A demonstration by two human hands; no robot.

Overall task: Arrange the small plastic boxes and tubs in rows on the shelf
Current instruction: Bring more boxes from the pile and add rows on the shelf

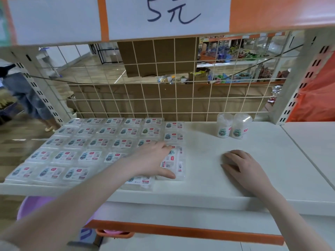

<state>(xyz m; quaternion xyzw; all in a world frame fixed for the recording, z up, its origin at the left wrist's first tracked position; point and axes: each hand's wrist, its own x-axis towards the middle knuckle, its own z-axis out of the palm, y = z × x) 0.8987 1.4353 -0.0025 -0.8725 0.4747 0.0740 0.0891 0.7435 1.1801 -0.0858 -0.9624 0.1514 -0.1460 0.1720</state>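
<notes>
Flat clear plastic boxes [90, 142] with green and red labels lie in several rows on the left half of the white shelf [208, 189]. My left hand [154, 160] reaches over the right end of the rows and holds one clear box [175, 166], fingers at its far edge and thumb along its near edge. Another box [143, 181] lies partly under my wrist by the shelf's front. Two round clear tubs [232, 126] stand upright side by side at the back. My right hand [243, 166] rests on the bare shelf, fingers loosely curled; nothing shows under it.
A wire grid [163, 98] closes the back of the shelf between two slotted uprights. A white sign board [168, 15] hangs low overhead. A purple basin [32, 205] sits below the shelf at left. A person's legs [30, 100] stand beyond the grid, left.
</notes>
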